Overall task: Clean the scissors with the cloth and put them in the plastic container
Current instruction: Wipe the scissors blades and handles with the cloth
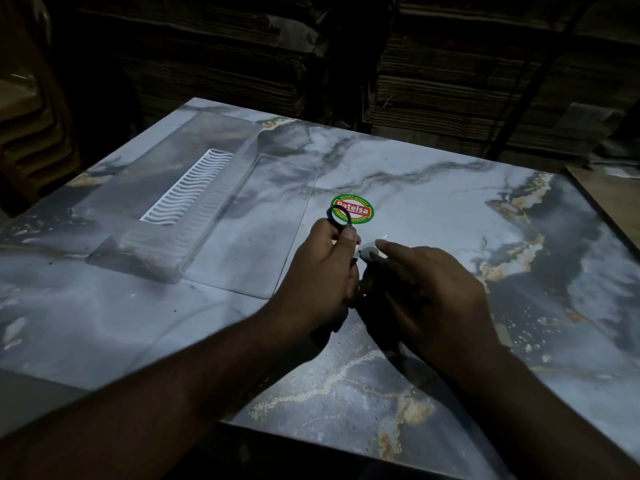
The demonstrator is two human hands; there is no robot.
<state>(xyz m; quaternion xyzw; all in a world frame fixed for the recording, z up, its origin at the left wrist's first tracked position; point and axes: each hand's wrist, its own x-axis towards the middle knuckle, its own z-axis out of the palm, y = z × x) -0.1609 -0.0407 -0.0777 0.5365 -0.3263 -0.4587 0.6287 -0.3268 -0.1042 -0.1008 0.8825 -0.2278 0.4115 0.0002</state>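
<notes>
Your left hand (318,271) grips scissors (337,216) | right hand (436,292) fingers pinch cloth (384,282) | plastic container (166,209) at table (450,209) left edge, sticker (356,209) between.

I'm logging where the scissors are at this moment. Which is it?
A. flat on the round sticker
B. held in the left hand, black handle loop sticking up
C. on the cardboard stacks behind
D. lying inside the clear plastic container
B: the left hand grips the scissors, their black loop above its fingers, while the right hand holds the cloth against them; the plastic container holds no scissors.
</notes>
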